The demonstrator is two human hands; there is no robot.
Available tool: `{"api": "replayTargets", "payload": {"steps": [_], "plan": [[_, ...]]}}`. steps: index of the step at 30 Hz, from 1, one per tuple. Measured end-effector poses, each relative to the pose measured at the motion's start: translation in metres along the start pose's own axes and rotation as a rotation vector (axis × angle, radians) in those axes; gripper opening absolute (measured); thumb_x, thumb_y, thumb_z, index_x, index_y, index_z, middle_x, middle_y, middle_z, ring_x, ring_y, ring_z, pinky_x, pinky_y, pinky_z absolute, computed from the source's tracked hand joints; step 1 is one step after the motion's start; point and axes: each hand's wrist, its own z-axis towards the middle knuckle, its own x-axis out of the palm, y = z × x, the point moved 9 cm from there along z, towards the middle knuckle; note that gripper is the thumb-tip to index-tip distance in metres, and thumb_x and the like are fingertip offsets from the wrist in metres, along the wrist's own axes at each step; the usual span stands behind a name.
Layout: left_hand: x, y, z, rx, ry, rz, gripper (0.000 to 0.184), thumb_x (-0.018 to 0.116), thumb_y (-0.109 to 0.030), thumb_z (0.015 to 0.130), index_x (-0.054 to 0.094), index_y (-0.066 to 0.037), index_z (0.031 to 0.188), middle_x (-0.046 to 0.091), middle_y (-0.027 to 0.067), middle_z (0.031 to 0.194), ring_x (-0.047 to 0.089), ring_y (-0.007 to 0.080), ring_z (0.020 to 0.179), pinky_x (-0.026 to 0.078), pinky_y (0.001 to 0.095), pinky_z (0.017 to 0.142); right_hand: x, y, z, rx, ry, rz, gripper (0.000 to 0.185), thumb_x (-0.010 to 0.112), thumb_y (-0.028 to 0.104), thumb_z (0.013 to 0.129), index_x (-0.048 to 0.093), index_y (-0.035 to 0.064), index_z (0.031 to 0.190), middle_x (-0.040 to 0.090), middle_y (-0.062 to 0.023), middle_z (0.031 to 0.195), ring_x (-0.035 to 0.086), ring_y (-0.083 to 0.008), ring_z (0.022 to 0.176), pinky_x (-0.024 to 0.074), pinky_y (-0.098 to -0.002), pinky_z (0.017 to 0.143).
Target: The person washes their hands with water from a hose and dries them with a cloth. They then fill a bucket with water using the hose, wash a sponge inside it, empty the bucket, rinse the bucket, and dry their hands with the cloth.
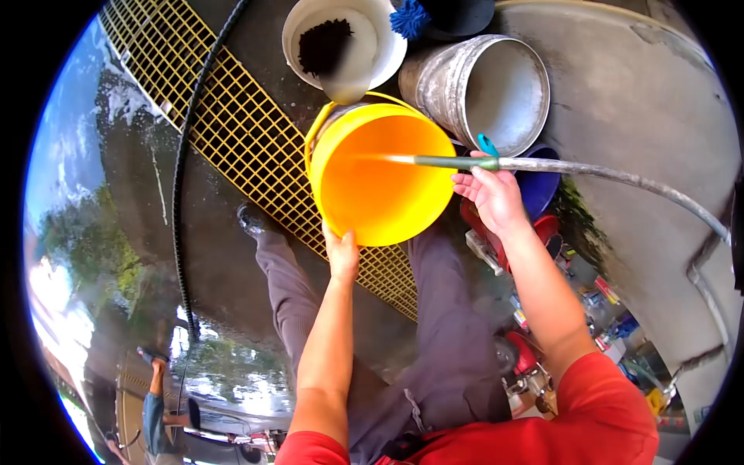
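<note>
A yellow bucket (380, 174) is tilted so its open mouth faces me. My left hand (341, 252) grips the bucket's near rim, thumb at the edge. In my right hand (496, 194) is a grey hose (589, 167) with a green nozzle end (457, 162). The thumb lies against the nozzle, while the other fingers are partly spread beneath it. Water sprays leftward from the tip into the bucket. A teal lever or tab (487, 145) stands up beside the nozzle. The bucket's underside is hidden.
A white bucket (291, 39) holding dark material and a whitish metal bucket (504, 97) stand beyond. A blue brush (410, 18) is near them. Yellow floor grating (256, 116) and a black hose (183, 163) cross the wet floor. Another person (159, 411) is at lower left.
</note>
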Motion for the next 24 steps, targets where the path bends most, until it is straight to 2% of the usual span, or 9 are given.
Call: {"api": "replayTargets", "payload": {"steps": [2, 5, 7, 12, 13, 14, 17, 20, 24], "plan": [[0.005, -0.007, 0.008, 0.065, 0.027, 0.188, 0.071, 0.052, 0.0, 0.088, 0.011, -0.002, 0.146, 0.042, 0.0186, 0.135, 0.044, 0.0259, 0.124, 0.034, 0.0332, 0.104, -0.001, -0.006, 0.0, -0.003, -0.198, 0.01, 0.028, 0.053, 0.012, 0.092, 0.05, 0.0037, 0.119, 0.06, -0.0101, 0.1, 0.063, -0.0214, 0.084, 0.053, -0.0347, 0.077], [0.017, -0.031, 0.012, 0.12, 0.119, 0.202, 0.073, 0.054, 0.0, 0.087, 0.011, 0.0, 0.146, 0.034, 0.0217, 0.141, 0.039, 0.0288, 0.128, 0.033, 0.0351, 0.105, -0.001, -0.041, -0.012, 0.158, -0.373, 0.011, 0.024, 0.056, 0.016, 0.091, 0.053, 0.0037, 0.112, 0.06, -0.0095, 0.095, 0.064, -0.0232, 0.08, 0.0536, -0.0347, 0.07], [0.024, -0.038, 0.021, 0.182, 0.134, 0.247, 0.076, 0.057, -0.002, 0.086, 0.01, 0.002, 0.145, 0.028, 0.0235, 0.145, 0.031, 0.0324, 0.133, 0.028, 0.0365, 0.108, 0.048, -0.038, -0.01, 0.18, -0.214, -0.09, 0.024, 0.056, 0.017, 0.091, 0.053, 0.003, 0.11, 0.062, -0.0119, 0.098, 0.064, -0.0226, 0.075, 0.0536, -0.0343, 0.068], [0.03, -0.043, 0.026, 0.188, 0.202, 0.258, 0.083, 0.06, -0.007, 0.085, 0.005, 0.004, 0.145, 0.021, 0.0246, 0.148, 0.022, 0.0329, 0.138, 0.021, 0.0364, 0.112, 0.16, 0.027, 0.135, -0.252, 0.036, -0.478, 0.021, 0.055, 0.016, 0.091, 0.061, 0.0, 0.105, 0.064, -0.0084, 0.084, 0.061, -0.012, 0.069, 0.0497, -0.0244, 0.065], [0.032, -0.041, 0.027, 0.132, 0.248, 0.144, 0.086, 0.061, -0.009, 0.085, 0.0, 0.004, 0.145, 0.016, 0.0246, 0.15, 0.02, 0.0311, 0.139, 0.02, 0.0356, 0.112, 0.175, 0.025, 0.185, -0.291, 0.04, -0.608, 0.022, 0.056, 0.015, 0.09, 0.062, 0.0007, 0.105, 0.064, -0.0065, 0.079, 0.061, -0.0102, 0.068, 0.0493, -0.0226, 0.064], [0.034, -0.039, 0.027, 0.072, 0.288, 0.032, 0.09, 0.061, -0.011, 0.085, -0.004, 0.003, 0.145, 0.011, 0.0246, 0.151, 0.018, 0.0292, 0.14, 0.018, 0.0347, 0.113, 0.19, 0.012, 0.242, -0.252, 0.117, -0.826, 0.029, 0.056, 0.02, 0.091, 0.059, 0.0008, 0.112, 0.064, -0.0088, 0.097, 0.063, -0.0138, 0.07, 0.0524, -0.0262, 0.065], [0.035, -0.037, 0.028, 0.04, 0.359, 0.077, 0.091, 0.056, -0.029, 0.09, -0.009, 0.005, 0.144, -0.008, 0.0244, 0.152, -0.003, 0.0297, 0.142, 0.006, 0.0352, 0.114, 0.246, -0.033, 0.374, -0.672, 0.261, -1.888, 0.05, 0.069, 0.023, 0.08, 0.053, 0.0031, 0.124, 0.061, -0.0209, 0.112, 0.062, -0.028, 0.101, 0.0504, -0.0378, 0.085], [0.03, -0.035, 0.025, 0.029, 0.386, 0.129, 0.093, 0.054, -0.036, 0.091, -0.01, 0.005, 0.143, -0.015, 0.0247, 0.151, -0.013, 0.0305, 0.141, 0.001, 0.0364, 0.114, 0.254, -0.073, 0.43, -0.488, 0.168, -2.279, 0.063, 0.074, 0.024, 0.074, 0.05, 0.0062, 0.129, 0.054, -0.0188, 0.127, 0.051, -0.0318, 0.118, 0.0442, -0.0396, 0.095], [0.032, -0.036, 0.031, 0.053, 0.398, 0.111, 0.092, 0.055, -0.031, 0.091, -0.012, 0.004, 0.143, -0.013, 0.0239, 0.151, -0.01, 0.0283, 0.142, 0.003, 0.0346, 0.114, 0.256, -0.103, 0.403, -0.278, 0.45, -2.357, 0.049, 0.072, 0.02, 0.074, 0.06, 0.0051, 0.119, 0.061, -0.0149, 0.117, 0.056, -0.0274, 0.112, 0.0443, -0.0383, 0.094]]}}
